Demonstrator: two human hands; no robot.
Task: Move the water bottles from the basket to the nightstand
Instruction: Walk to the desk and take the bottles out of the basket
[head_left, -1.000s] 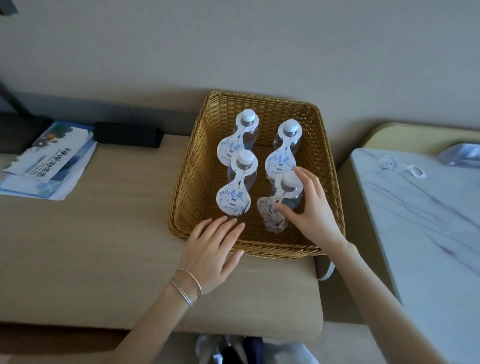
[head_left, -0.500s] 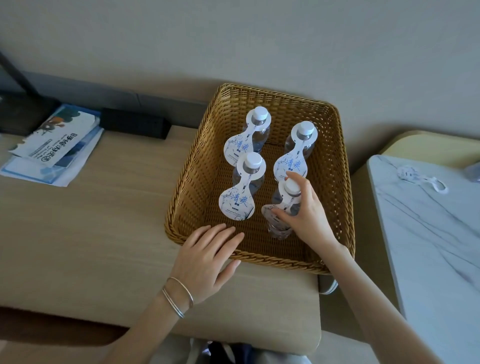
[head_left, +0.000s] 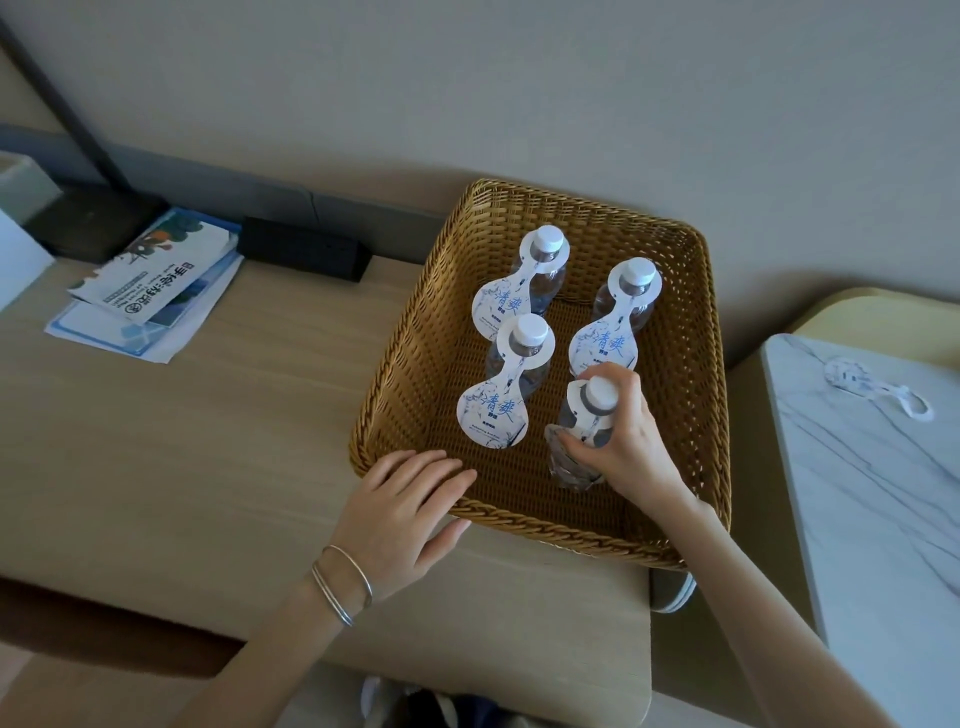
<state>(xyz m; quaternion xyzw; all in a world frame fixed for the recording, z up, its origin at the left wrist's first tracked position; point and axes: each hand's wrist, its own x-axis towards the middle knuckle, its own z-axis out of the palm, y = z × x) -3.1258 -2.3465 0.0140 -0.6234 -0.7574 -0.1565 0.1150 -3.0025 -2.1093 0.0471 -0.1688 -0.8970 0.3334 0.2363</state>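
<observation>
Right hand (head_left: 623, 447): a second ago my fingers were spread and only touching the top of the bottle (head_left: 571, 467). Now they curl round its neck, thumb on the side towards me.
Bottle under that hand: merely touched before, now gripped just below the cap (head_left: 601, 388).
Paper tag (head_left: 575, 402): hung in full view earlier, now partly covered by my thumb.

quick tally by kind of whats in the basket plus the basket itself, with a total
water bottles: 4, one in the grip of the right hand
paper neck tags: 4, one on each bottle
wicker basket: 1
total: 9
</observation>
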